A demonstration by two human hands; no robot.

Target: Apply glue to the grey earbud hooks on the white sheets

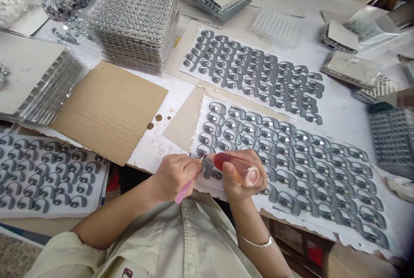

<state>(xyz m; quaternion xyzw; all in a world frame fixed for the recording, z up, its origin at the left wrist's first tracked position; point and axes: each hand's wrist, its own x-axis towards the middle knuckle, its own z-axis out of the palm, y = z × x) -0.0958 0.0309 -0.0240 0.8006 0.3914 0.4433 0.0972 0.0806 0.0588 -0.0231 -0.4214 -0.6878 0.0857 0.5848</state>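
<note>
Pinching a pink-handled pick [185, 191] tight in the left hand [176, 177], fingers wrapped closed around a red plastic bottle [236, 169] in the right hand [242, 174], touching a gray piece [207, 168], maybe metal, with rows of gray pieces [310, 170] at three o'clock

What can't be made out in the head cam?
Head view:
Grey piece: partly hidden by the left hand and the right hand.
Pink tool: tip too small to see what it touches.
Bottle: red end partly hidden by the right hand.
Grey tray: cut off by the right edge.

Grey metal parts [310, 174] crowd beside the right hand [244, 173].
</note>
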